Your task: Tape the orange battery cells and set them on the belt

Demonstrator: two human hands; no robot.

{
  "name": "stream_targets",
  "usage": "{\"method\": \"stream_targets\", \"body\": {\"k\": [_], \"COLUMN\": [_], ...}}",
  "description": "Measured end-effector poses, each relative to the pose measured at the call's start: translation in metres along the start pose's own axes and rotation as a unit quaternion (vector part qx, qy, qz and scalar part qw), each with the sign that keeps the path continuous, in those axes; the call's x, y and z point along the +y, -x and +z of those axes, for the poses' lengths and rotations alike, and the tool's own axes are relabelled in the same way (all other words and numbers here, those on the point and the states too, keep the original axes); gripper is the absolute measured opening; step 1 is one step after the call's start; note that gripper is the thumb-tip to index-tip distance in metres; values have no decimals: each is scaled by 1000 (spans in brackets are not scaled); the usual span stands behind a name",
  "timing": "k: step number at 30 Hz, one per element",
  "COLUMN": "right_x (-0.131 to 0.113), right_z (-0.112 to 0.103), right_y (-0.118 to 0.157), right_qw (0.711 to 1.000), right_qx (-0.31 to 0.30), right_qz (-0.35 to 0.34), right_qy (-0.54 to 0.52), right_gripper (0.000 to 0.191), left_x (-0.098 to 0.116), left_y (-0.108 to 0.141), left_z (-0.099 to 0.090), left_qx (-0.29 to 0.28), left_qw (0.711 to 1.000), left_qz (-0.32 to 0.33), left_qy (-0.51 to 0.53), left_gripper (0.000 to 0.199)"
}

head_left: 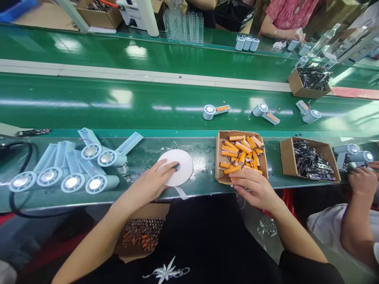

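My left hand (156,177) lies over a flat white roll of tape (183,157) on the bench. Its fingers are stretched out, with the fingertips at the dark centre hole. A loose white tape end (181,193) sticks out at the roll's front edge. At the front of a cardboard box (217,157) full of orange cylindrical batteries, my right hand (254,187) has its fingers closed on a battery (231,170). The thumb side faces me, and part of the grip is hidden.
Several light-blue fan housings (72,181) with handles lie at left. A box of small circuit boards (315,157) stands at right, beside a co-worker's hand (363,181). Across the green conveyor belt (166,94), further housings lie; a box of batteries (143,232) is below the bench.
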State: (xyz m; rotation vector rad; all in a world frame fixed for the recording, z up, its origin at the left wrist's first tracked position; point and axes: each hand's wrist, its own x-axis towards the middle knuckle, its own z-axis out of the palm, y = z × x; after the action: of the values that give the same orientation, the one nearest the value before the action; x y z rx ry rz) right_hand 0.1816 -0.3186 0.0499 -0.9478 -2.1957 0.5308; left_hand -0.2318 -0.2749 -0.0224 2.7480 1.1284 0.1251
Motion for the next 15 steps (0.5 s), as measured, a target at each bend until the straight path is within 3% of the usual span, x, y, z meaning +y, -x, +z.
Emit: {"method": "stream_targets", "body": {"k": [3, 5, 6, 10, 13, 15], "right_x": [-10, -20, -24, -32, -30, -27], "right_z": [10, 23, 30, 55, 67, 73], "right_y": [2, 0, -3, -12, -5, 4], "right_qw": [980, 937, 920, 902, 903, 921], "right_qx": [-41, -115, -149, -203, -217, -234], "right_qz": [158, 261, 281, 207, 155, 140], "right_qy": [-117, -200, -230, -320, -337, -279], "right_gripper": [25, 47, 55, 39, 40, 34], "left_x": [24, 46, 56, 84, 87, 83], "left_y": [-6, -18, -25, -57, -70, -70], "left_z": [-11, -15, -15, -7, 6, 17], "left_qx": [122, 212, 253, 349, 369, 368], "left_qw": [992, 977, 967, 932, 915, 902], "left_qz": [3, -6, -10, -2, -26, -67], "left_qy": [-13, 9, 25, 99, 158, 215], "left_gripper": [48, 52, 53, 55, 58, 60]}}
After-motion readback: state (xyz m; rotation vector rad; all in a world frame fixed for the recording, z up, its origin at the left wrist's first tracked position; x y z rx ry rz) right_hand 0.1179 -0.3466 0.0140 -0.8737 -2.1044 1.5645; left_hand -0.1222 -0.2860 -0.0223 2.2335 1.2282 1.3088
